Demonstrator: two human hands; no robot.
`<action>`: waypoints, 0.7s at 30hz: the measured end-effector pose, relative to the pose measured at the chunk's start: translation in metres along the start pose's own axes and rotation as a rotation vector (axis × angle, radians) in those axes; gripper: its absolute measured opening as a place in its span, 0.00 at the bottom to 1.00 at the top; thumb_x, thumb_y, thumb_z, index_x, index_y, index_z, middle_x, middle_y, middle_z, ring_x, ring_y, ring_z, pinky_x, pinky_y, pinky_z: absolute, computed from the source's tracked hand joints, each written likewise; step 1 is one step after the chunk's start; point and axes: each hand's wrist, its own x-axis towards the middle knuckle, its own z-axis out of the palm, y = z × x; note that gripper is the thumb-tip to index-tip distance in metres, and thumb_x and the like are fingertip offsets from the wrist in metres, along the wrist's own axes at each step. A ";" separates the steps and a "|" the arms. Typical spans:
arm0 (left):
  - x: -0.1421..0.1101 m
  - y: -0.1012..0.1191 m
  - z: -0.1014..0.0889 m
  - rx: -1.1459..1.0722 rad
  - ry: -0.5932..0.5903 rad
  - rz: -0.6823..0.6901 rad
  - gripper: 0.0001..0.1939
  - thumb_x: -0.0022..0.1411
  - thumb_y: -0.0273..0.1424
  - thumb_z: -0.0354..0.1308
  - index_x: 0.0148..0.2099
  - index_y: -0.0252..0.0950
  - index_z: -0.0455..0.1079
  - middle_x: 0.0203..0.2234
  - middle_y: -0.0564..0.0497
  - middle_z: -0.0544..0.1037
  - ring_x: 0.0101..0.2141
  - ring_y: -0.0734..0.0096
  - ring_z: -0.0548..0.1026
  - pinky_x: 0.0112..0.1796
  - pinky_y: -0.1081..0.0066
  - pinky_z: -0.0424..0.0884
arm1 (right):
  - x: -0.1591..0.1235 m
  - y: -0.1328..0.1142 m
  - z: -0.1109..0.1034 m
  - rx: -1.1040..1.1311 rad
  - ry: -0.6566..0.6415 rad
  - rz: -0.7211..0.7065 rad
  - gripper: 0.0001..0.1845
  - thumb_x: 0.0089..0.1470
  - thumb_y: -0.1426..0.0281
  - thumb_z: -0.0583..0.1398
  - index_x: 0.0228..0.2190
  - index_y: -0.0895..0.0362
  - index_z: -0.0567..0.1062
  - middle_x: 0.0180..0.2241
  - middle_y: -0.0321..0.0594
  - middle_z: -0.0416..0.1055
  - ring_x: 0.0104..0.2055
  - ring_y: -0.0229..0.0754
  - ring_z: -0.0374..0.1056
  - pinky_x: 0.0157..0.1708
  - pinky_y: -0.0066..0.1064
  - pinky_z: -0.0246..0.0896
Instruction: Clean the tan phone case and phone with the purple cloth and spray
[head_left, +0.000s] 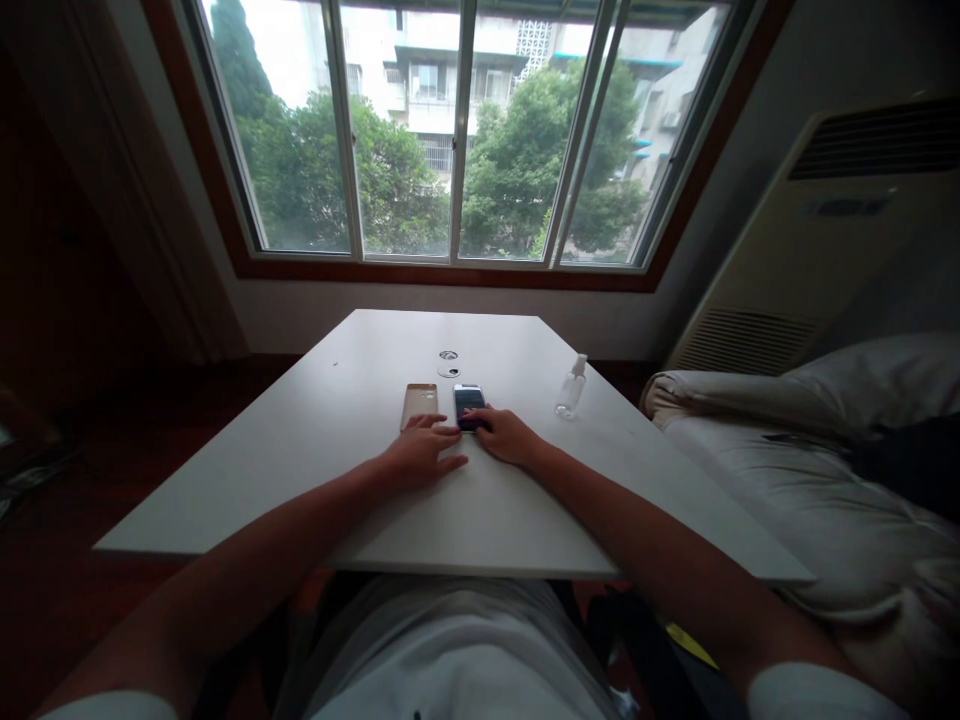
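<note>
A dark smartphone point(468, 400) lies face up on the white table point(315, 440), with a tan phone case point(419, 404) just to its left. My left hand point(418, 453) rests flat on the table below the case, fingers stretched toward the phone's near edge. The fingertips of my right hand point(506, 435) touch the phone's lower right corner, and the fingers lie flat and hold nothing.
A small clear spray bottle point(571, 386) stands to the right of the phone. A round cable grommet point(448, 362) sits in the table behind it. A white padded couch point(810, 470) lies at the right, an air conditioner unit point(825, 230) behind it, and windows ahead.
</note>
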 end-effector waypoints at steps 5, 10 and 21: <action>0.003 -0.001 -0.004 0.056 0.074 -0.048 0.18 0.70 0.43 0.50 0.48 0.43 0.78 0.47 0.47 0.80 0.54 0.55 0.70 0.57 0.54 0.59 | 0.006 -0.008 0.001 0.451 0.107 0.149 0.16 0.53 0.72 0.60 0.43 0.56 0.80 0.41 0.39 0.79 0.43 0.46 0.75 0.51 0.43 0.70; 0.003 -0.035 -0.012 0.239 0.206 -0.485 0.23 0.66 0.45 0.53 0.55 0.36 0.73 0.53 0.37 0.75 0.51 0.47 0.70 0.50 0.53 0.65 | 0.018 -0.009 -0.004 0.960 0.338 0.405 0.17 0.52 0.69 0.62 0.45 0.58 0.76 0.40 0.42 0.79 0.39 0.46 0.76 0.43 0.45 0.75; -0.006 -0.080 -0.031 0.085 0.124 -0.691 0.31 0.56 0.22 0.56 0.63 0.31 0.61 0.44 0.36 0.78 0.43 0.56 0.76 0.41 0.65 0.69 | 0.022 -0.002 -0.011 1.152 0.562 0.513 0.22 0.43 0.75 0.67 0.44 0.57 0.75 0.37 0.40 0.78 0.39 0.44 0.75 0.39 0.35 0.76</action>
